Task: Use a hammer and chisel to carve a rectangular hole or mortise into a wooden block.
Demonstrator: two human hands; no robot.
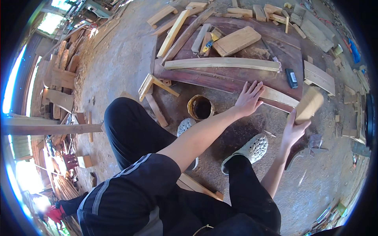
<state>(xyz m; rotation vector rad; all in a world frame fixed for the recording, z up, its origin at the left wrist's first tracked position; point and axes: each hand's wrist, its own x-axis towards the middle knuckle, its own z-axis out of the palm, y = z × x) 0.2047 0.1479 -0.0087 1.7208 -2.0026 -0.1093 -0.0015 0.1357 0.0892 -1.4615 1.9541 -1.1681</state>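
My left hand (251,97) lies with fingers stretched out on the near edge of a low dark-red wooden board (220,84), at the left end of a pale tapered wood piece (280,96). My right hand (295,129) is closed around a light wooden block (310,105). Slightly blurred, the block is raised and tilted over the right end of the pale piece; whether they touch is hard to tell. Farther back, a long, slightly curved wood strip (220,63) lies across the board. A small black device (291,78) with a white label sits right of it.
A round bucket (201,107) with dark contents stands between my legs and the board. On the board rest a thick plank (237,41) and a yellow-handled brush (212,40). Wood offcuts (162,15) lie behind, and a plank (319,77) leans at the right.
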